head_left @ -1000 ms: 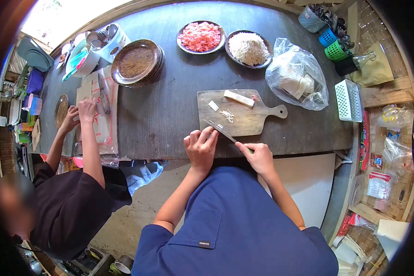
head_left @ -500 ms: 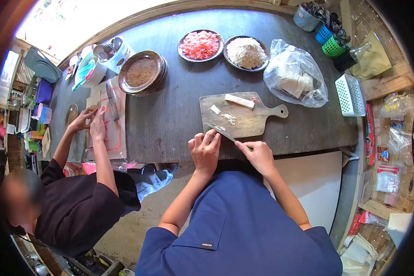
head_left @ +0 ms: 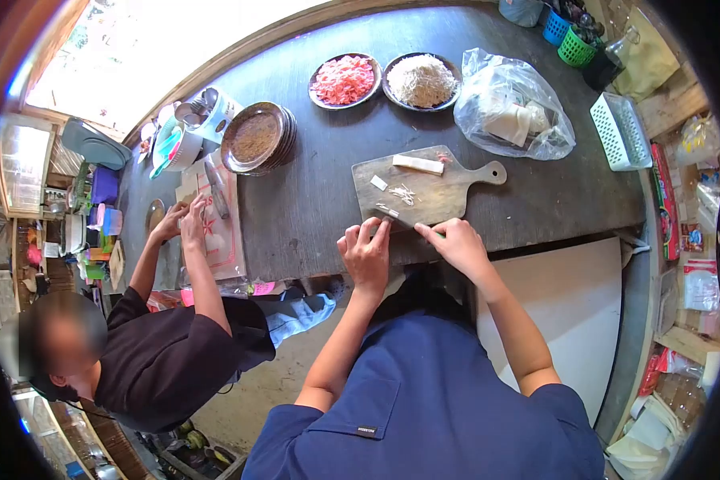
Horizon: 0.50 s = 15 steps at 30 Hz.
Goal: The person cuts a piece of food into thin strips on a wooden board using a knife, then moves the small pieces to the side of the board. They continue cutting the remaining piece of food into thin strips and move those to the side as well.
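My right hand (head_left: 458, 246) grips a knife (head_left: 403, 223), its blade low over the front edge of a wooden cutting board (head_left: 444, 196). At that edge, the bent fingers of my left hand (head_left: 366, 254) press on small white pieces (head_left: 386, 211) beside the blade. I cannot make out their exact kind. Farther up the board lie a pale rectangular block (head_left: 418, 165), a flat white slice (head_left: 378, 183) and a little heap of thin white strips (head_left: 405, 194). A few reddish bits are near the block's right end.
Behind the board stand a plate of chopped pink-red pieces (head_left: 343, 81), a plate of pale shreds (head_left: 421, 82) and a plastic bag with white contents (head_left: 512, 116). Stacked brown plates (head_left: 255, 138) are to the left. A co-worker's hands (head_left: 182, 224) work near another knife (head_left: 215, 189).
The whole view has shifted and tilted slightly. The knife blade has moved a little relative to the board, staying by my left fingertips. Things on the board look much the same.
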Tool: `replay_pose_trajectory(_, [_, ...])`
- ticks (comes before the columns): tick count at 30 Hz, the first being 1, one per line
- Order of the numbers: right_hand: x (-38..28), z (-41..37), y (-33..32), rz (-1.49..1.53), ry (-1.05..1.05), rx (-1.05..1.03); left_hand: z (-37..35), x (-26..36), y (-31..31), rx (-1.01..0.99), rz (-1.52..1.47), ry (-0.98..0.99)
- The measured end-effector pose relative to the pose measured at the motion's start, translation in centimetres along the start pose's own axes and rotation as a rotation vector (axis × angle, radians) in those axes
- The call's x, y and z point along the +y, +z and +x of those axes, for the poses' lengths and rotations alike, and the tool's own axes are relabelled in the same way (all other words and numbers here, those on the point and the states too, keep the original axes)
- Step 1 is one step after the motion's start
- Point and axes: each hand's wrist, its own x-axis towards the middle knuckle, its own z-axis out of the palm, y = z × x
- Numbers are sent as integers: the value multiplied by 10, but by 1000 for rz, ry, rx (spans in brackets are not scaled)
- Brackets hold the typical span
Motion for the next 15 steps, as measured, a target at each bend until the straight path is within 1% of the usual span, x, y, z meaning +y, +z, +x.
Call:
replay_pose_trajectory(1, [2,4,2,-3,0,18,-1,0,0,-4,8,7])
replay_pose_trajectory(3, [8,8,1,18,18,-11,-1,-1,-1,16,-26,-2])
replay_pose_trajectory(5, [8,6,-1,25,-9,54,-1,-3,-1,18,-27,6])
replay_pose_trajectory(6, [3,2,-1,50,13,30,0,-3,0,18,-40,10])
replay_pose_trajectory(9, [-3,2,18,35,-25,53,0,-5,1,30,-27,23])
replay_pose_trajectory(10, [-6,7,15,47,1,-80,0,-6,2,33,-28,30])
replay_pose_trajectory(11, [-5,9,15,49,0,-75,0,-7,2,29,-21,39])
replay_pose_trajectory(13, [-2,13,19,41,66,-34,1,-6,1,26,-11,45])
replay_pose_trajectory(15, [5,12,10,75,55,22,2,-5,3,75,-8,54])
